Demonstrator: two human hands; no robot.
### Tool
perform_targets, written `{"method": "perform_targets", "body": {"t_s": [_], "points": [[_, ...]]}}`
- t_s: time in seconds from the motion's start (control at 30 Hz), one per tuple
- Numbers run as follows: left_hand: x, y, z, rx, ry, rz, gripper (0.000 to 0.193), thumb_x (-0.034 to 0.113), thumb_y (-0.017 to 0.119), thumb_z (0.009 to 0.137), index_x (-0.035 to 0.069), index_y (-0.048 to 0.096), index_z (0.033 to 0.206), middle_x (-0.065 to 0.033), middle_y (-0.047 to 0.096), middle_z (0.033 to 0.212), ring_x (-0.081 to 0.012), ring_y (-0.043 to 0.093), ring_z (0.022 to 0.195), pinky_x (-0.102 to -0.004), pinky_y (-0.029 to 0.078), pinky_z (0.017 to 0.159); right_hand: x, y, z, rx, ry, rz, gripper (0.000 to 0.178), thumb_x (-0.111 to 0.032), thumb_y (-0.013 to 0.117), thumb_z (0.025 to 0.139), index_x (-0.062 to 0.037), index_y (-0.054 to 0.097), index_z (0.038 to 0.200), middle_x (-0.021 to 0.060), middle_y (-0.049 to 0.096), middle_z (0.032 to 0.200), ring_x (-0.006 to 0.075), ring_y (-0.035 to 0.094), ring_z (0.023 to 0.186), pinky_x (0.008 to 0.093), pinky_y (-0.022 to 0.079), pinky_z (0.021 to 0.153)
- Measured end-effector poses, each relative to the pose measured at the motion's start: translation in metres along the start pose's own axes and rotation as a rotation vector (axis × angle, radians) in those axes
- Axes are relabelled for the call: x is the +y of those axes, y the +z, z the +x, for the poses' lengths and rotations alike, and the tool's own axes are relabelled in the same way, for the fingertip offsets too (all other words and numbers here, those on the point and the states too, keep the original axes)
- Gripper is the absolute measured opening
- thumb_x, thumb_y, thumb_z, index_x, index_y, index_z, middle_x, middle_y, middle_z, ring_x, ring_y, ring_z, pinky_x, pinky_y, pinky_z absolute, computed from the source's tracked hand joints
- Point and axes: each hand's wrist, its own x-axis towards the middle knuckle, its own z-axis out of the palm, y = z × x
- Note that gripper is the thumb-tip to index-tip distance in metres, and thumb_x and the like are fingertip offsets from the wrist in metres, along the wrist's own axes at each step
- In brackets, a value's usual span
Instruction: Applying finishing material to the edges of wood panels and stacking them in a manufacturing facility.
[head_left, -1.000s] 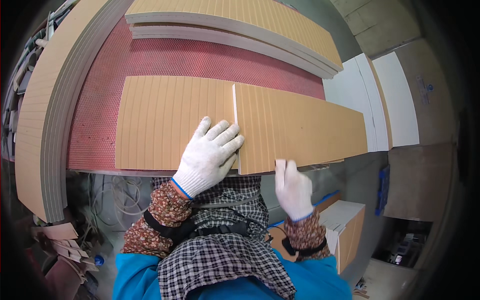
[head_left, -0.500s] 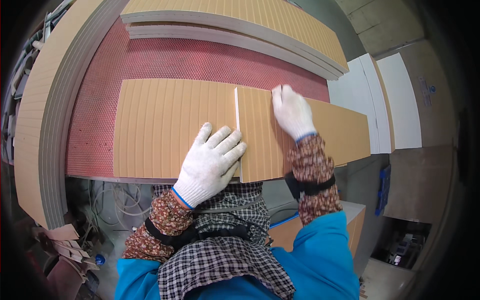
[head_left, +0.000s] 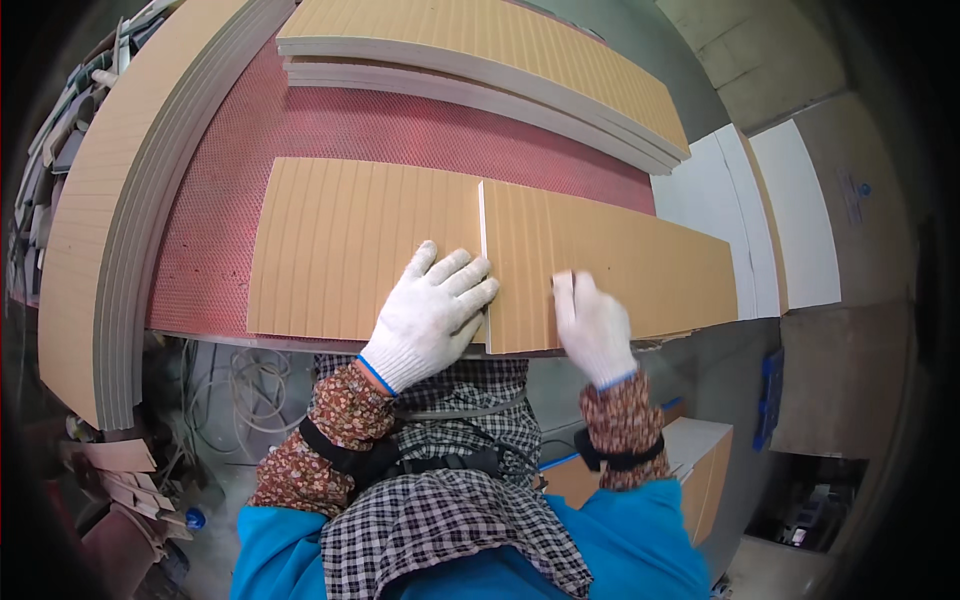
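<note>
A long tan board (head_left: 370,250) with evenly spaced lines across its left part lies before me. A shorter tan piece (head_left: 520,270) lies across it, its white left edge showing. My left hand (head_left: 425,315), in a white knit glove, presses down with fingers spread, its fingertips at that white edge. On the piece's right side, my gloved right hand (head_left: 590,320) is closed in a pinch near the board's near edge. A small dark tip shows at its fingers, but the rest of what it holds is hidden. Right of this hand the long board's surface (head_left: 650,265) bears no lines.
Red mesh-patterned matting (head_left: 220,230) covers the bench. Stacked lined boards (head_left: 490,50) lie at the back, and another stack (head_left: 130,210) stands along the left. White panels (head_left: 710,190) are at the right. Coiled hoses (head_left: 250,385) and scraps (head_left: 125,480) lie below left.
My right hand has come toward me from the board's far edge, along the right side of the short piece. The left hand stays on the piece. The whole view has shifted slightly.
</note>
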Motion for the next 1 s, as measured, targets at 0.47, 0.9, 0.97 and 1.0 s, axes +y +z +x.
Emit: {"method": "perform_targets", "body": {"t_s": [0.47,0.9,0.97,1.0], "points": [[0.001,0.002,0.003,-0.022,-0.023,0.026,0.040,0.018,0.074,0.092,0.007,0.070,0.130,-0.0131,0.066,0.142,-0.0335,0.056,0.138,-0.0574,0.036,0.122,0.002,0.008,-0.096,0.042,0.036,-0.151,0.030,-0.014,0.058,0.105,-0.0035,0.063,0.132,0.0122,0.058,0.091,0.0291,0.067,0.059,0.0412,0.055,0.050],[0.002,-0.002,0.005,-0.063,-0.047,0.026,0.041,0.018,0.074,0.091,0.007,0.070,0.130,-0.0129,0.065,0.142,-0.0342,0.056,0.137,-0.0598,0.036,0.120,0.011,0.003,0.046,0.063,0.151,0.016,0.036,-0.032,0.047,0.111,-0.0011,0.059,0.098,0.0279,0.071,0.079,0.0466,0.072,0.075,0.0589,0.057,0.068],[0.002,-0.003,0.005,-0.067,-0.048,0.024,0.041,0.018,0.074,0.091,0.007,0.070,0.130,-0.0128,0.065,0.142,-0.0343,0.056,0.137,-0.0600,0.037,0.120,0.012,0.000,0.088,0.045,0.166,-0.008,0.038,-0.033,0.044,0.111,0.0004,0.061,0.101,0.0298,0.072,0.085,0.0475,0.073,0.082,0.0589,0.058,0.075],[0.003,-0.004,0.005,-0.060,-0.047,0.026,0.041,0.018,0.074,0.091,0.008,0.070,0.130,-0.0128,0.065,0.142,-0.0340,0.056,0.137,-0.0597,0.037,0.120,0.020,0.002,0.109,0.053,0.147,-0.011,0.039,-0.033,0.043,0.111,0.0008,0.061,0.102,0.0297,0.073,0.087,0.0479,0.073,0.085,0.0587,0.058,0.078]]}}
